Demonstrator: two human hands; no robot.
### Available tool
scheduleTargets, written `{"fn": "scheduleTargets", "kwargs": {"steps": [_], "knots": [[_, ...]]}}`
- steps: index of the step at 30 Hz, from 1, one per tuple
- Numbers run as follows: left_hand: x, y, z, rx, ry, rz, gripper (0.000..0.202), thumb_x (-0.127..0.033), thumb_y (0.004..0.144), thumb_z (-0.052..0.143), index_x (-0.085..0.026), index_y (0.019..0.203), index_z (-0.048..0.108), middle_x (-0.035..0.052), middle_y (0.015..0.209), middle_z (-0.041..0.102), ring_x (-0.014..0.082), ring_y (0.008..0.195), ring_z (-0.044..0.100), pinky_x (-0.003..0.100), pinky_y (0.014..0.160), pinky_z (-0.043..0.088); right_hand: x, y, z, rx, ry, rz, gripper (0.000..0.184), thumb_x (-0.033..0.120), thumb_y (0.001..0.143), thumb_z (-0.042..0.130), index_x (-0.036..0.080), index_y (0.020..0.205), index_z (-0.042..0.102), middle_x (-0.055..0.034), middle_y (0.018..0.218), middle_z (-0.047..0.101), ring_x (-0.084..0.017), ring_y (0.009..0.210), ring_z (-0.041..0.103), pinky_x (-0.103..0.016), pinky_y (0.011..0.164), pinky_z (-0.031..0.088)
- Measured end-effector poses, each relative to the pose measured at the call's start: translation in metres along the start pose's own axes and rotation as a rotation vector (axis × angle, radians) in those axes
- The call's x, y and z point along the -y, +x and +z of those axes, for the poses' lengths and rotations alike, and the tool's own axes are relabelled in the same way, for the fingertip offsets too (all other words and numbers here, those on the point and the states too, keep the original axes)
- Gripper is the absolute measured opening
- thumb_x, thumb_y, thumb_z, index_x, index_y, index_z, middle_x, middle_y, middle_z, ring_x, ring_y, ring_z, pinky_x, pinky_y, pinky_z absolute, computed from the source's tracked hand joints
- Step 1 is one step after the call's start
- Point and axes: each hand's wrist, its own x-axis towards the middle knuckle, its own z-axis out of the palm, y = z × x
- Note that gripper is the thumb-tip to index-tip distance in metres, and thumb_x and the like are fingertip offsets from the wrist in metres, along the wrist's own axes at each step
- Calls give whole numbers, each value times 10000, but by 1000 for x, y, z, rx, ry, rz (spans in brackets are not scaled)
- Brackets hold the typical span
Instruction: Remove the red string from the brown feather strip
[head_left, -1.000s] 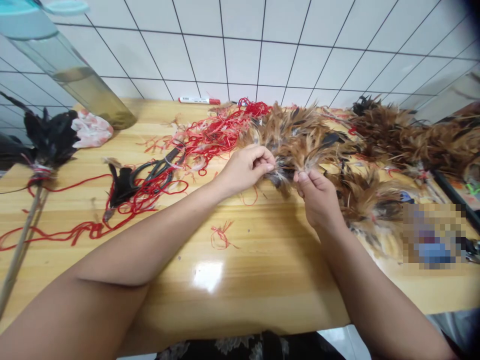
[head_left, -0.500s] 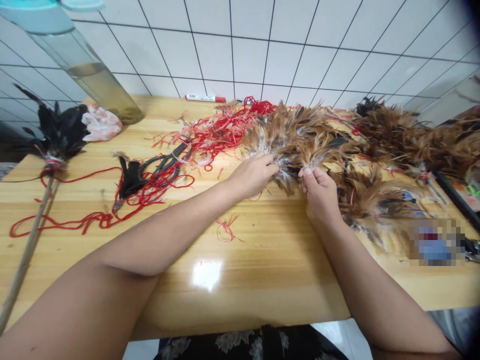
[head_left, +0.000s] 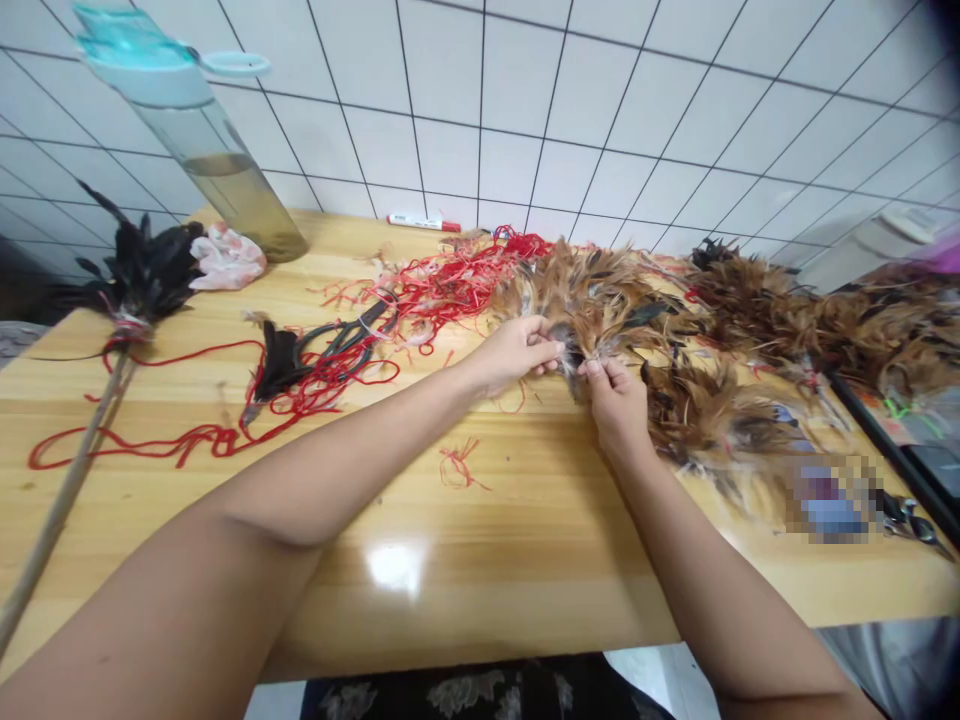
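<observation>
My right hand [head_left: 619, 400] pinches the quill ends of a small bunch of brown feathers [head_left: 596, 335], whose tips point away from me. Close beside it, my left hand [head_left: 521, 352] has its thumb and fingers closed at the edge of dark and grey feathers [head_left: 571, 352]; exactly what lies between those fingertips is too small to make out. Behind both hands spreads a pile of brown feathers [head_left: 577, 275]. Another brown feather bunch [head_left: 697, 405] lies on the wooden table [head_left: 525, 560], just right of my right hand.
Red string [head_left: 315, 395] tangles around black-handled scissors [head_left: 349, 335] and a black feather tuft [head_left: 281, 360]. At left lie a stick [head_left: 67, 490] with black feathers [head_left: 146, 265] and a bottle [head_left: 232, 180]. A red marker [head_left: 424, 223] rests by the tiled wall. More feathers [head_left: 825, 320] fill the right.
The view has shifted slightly up and right. My two hands have come closer together, the right one moving left with its feather bunch. My left hand has turned so its thumb shows.
</observation>
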Motion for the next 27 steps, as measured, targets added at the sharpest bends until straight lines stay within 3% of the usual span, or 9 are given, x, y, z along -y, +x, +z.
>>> {"fn": "scheduleTargets", "kwargs": {"steps": [6, 10, 14, 18, 24, 27], "knots": [[10, 0, 7, -25, -12, -18, 96, -101, 748, 634, -119, 756, 540, -34, 600, 563, 52, 525, 505, 185, 536, 380, 5, -3, 9, -10, -75, -37, 241, 369, 815, 546, 189, 662, 597, 7, 660, 531, -144, 656, 474, -281, 641, 379], [16, 2, 7, -8, -78, 33, 117, -54, 692, 646, -106, 789, 608, -9, 718, 634, 72, 667, 569, 200, 678, 430, 12, -7, 7, 15, -142, -81, 217, 336, 798, 563, 191, 639, 587, 9, 630, 508, -147, 632, 467, -287, 630, 372], [20, 4, 8, 22, -92, 40, 167, -85, 675, 667, -106, 838, 638, 9, 782, 661, 104, 750, 588, 241, 771, 443, 10, -8, 6, -19, -82, -13, 214, 359, 786, 579, 196, 648, 558, 9, 637, 535, -147, 644, 475, -278, 629, 383], [22, 4, 6, 31, -99, 3, 226, -139, 648, 718, -105, 854, 632, 18, 795, 659, 113, 750, 591, 256, 771, 447, 3, -6, 8, 33, -18, 29, 231, 377, 776, 582, 199, 642, 518, 18, 635, 526, -141, 628, 457, -281, 631, 386], [16, -1, 4, 89, -170, -40, 293, -238, 615, 789, -122, 777, 574, -43, 646, 597, 58, 595, 535, 203, 652, 422, 3, -6, 9, 83, -43, -50, 225, 355, 806, 516, 206, 638, 507, 4, 665, 509, -157, 669, 466, -299, 664, 396], [16, -1, 4, 97, -180, -71, 332, -274, 588, 816, -122, 774, 587, -18, 666, 632, 75, 622, 574, 211, 652, 439, 8, -7, 9, 125, -22, -94, 202, 318, 821, 481, 212, 652, 512, -5, 684, 531, -163, 685, 484, -301, 678, 413]]}}
